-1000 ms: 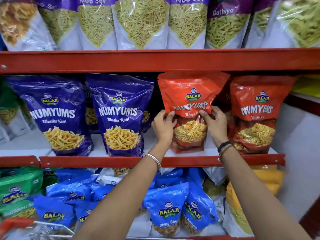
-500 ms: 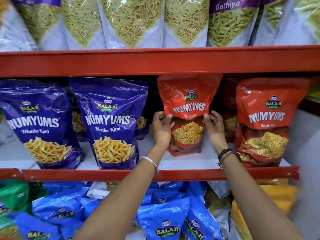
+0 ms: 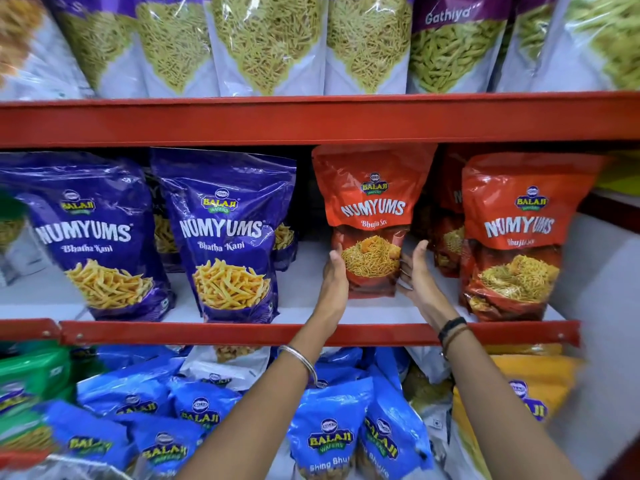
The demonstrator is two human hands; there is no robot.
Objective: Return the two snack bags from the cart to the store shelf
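A red Numyums Bhujia Sev snack bag [image 3: 372, 209] stands upright on the middle shelf [image 3: 304, 332], to the right of centre. My left hand [image 3: 337, 275] grips its lower left edge, thumb on the front. Beside the lower right edge is my right hand [image 3: 415, 271], fingers straight and spread, palm facing the bag, with a small gap at the fingertips. A second red bag of the same kind [image 3: 512, 237] stands nearer the shelf's front edge to the right, with more red bags behind it.
Two purple Numyums bags [image 3: 225, 233] stand left of the red one, with a bare gap of white shelf between. The red upper shelf rail [image 3: 311, 119] runs just above the bags. Blue Balaji bags [image 3: 325, 441] fill the shelf below my arms.
Both hands have slid from the bag's middle down to its lower sides. The right hand has opened off the bag. The bag now stands farther back on the shelf.
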